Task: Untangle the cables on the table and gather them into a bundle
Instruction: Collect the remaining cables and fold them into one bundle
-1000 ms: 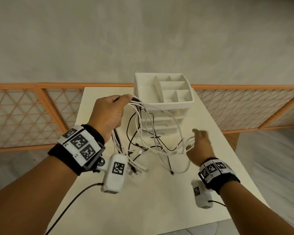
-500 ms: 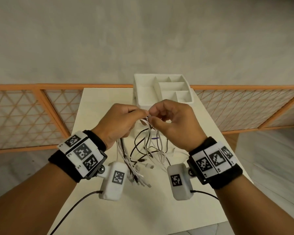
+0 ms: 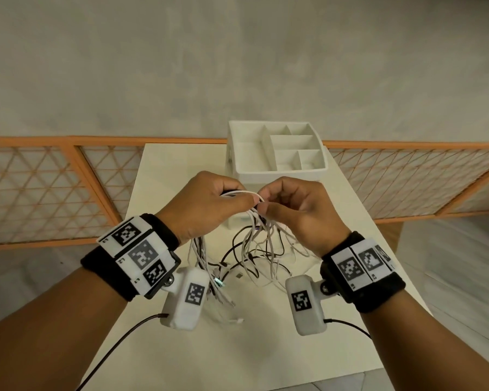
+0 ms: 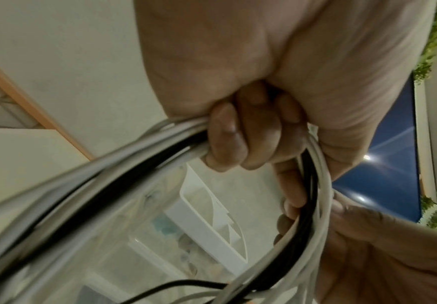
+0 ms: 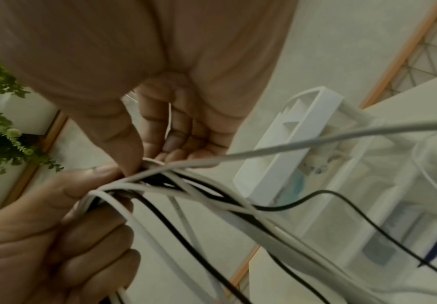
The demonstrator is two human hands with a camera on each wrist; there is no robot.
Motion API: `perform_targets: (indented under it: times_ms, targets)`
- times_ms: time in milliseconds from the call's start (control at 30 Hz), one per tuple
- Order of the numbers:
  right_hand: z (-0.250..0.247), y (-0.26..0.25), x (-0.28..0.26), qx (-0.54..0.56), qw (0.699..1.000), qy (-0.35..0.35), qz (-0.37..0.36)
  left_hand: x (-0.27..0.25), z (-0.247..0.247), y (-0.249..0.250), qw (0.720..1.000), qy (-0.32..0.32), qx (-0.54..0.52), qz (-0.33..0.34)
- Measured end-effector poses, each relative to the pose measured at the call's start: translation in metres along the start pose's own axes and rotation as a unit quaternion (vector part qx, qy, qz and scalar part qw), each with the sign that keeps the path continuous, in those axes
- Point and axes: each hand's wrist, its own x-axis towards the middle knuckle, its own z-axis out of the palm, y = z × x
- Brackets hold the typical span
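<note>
A tangle of white and black cables point(image 3: 254, 249) hangs above the cream table point(image 3: 237, 348). My left hand point(image 3: 209, 204) grips the gathered cables point(image 4: 160, 152) in a fist, with loops coming out on both sides. My right hand point(image 3: 291, 207) meets it thumb to thumb and pinches white strands point(image 5: 144, 166) right beside the left thumb. Loose ends and plugs point(image 3: 223, 294) trail down onto the table between my wrists.
A white drawer organiser point(image 3: 277, 153) with a compartment tray on top stands at the table's far edge, right behind my hands. An orange lattice railing point(image 3: 54, 193) runs behind the table on both sides. The table's right edge is near my right wrist.
My right hand came up from the low right side to meet the left hand and took hold of strands there. Both hands now sit slightly lower and closer together.
</note>
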Motion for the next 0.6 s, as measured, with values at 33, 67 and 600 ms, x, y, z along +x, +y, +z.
perform_targets:
  times_ms: [33,67,600]
  targets:
    - [0.000,0.000,-0.001,0.006,1.000,0.018,-0.012,0.001,0.001,0.001,1.000,0.001,0.005,0.005]
    - [0.000,0.000,-0.001,0.004,0.999,0.033,-0.026,0.001,0.001,0.002,1.000,-0.001,0.009,0.010]
    - [-0.024,0.062,-0.001,-0.313,0.948,0.032,0.035,-0.004,0.003,-0.004,0.995,-0.018,-0.094,-0.041]
